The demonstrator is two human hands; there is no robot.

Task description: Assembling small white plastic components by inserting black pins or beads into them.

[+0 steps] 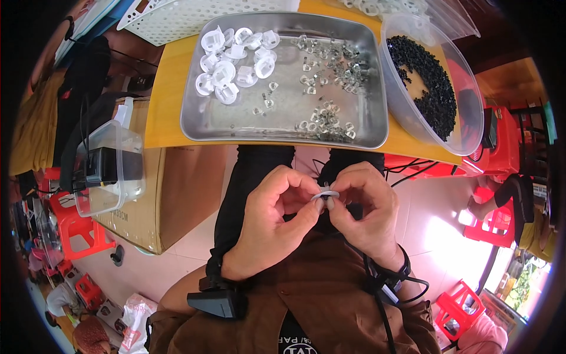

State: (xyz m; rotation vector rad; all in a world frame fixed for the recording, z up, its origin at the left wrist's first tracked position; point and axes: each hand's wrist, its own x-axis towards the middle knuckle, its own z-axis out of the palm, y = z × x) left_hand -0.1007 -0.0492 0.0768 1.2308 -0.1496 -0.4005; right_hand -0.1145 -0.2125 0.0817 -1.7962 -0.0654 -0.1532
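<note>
Over my lap, my left hand [280,215] and my right hand [367,206] meet, thumbs and forefingers pinching a small round white plastic part [326,194] between them. A dark bit shows under its rim, partly hidden by the thumbs. Just beyond my hands is a steel tray [283,133] on the table. Similar round white plastic parts [224,73] are heaped in its left half. Small clear plastic pieces [351,75] lie scattered over its right half, with a few near the middle.
A clear round tub [473,127] of small black pieces [436,106] stands right of the tray on the yellow table [162,112]. Behind the tray is a white perforated basket [171,23]. A cardboard box [177,189] and clear container [131,159] stand at left. Cables hang near my right wrist.
</note>
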